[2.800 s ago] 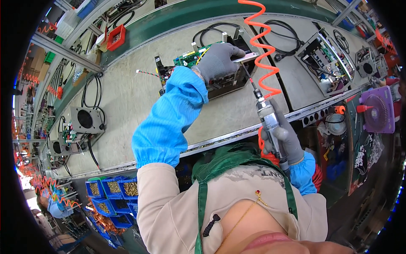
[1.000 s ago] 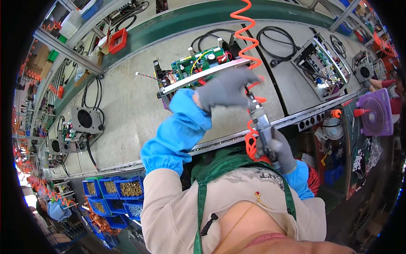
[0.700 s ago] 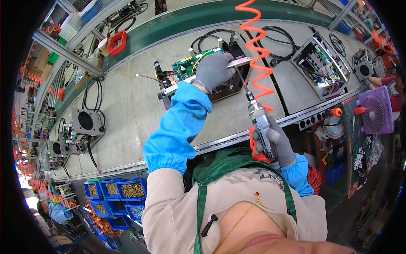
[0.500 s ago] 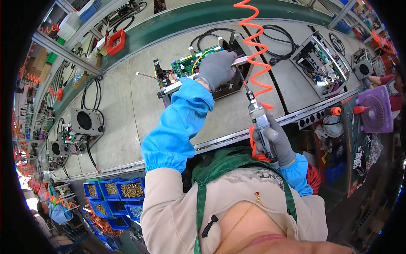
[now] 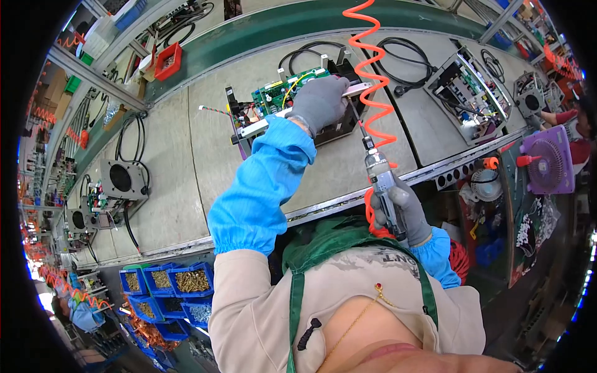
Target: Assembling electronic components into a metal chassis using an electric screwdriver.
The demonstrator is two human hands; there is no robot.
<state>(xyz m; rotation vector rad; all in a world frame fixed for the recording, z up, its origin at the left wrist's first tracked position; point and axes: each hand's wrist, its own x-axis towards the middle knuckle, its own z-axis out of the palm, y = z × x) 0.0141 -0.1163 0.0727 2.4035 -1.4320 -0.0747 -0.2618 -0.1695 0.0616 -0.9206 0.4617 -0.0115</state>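
Observation:
My right hand [image 5: 407,211], in a grey glove, is wrapped around an air screwdriver [image 5: 381,180]. The tool's long bit points up and away, its tip at the near side of an open electronics chassis [image 5: 339,130]. My left hand [image 5: 318,104], also gloved in grey, lies over that chassis. Its fingers curl at the right end by a pale metal bar [image 5: 357,89]; what they pinch is hidden. Beneath and beside the left hand, a green circuit board [image 5: 268,97] shows with a yellow wire. A coiled orange air hose [image 5: 377,105] hangs just right of the chassis.
Another open chassis [image 5: 466,93] stands at the right, and a unit with a round fan [image 5: 124,179] at the left. Blue bins [image 5: 191,281] of screws sit at lower left. A red bin [image 5: 168,61] rests at the back. Black cables [image 5: 404,42] lie behind.
The screwdriver and my right hand have shifted very slightly. The orange hose has swung a little to the left. My left hand stays in place on the chassis.

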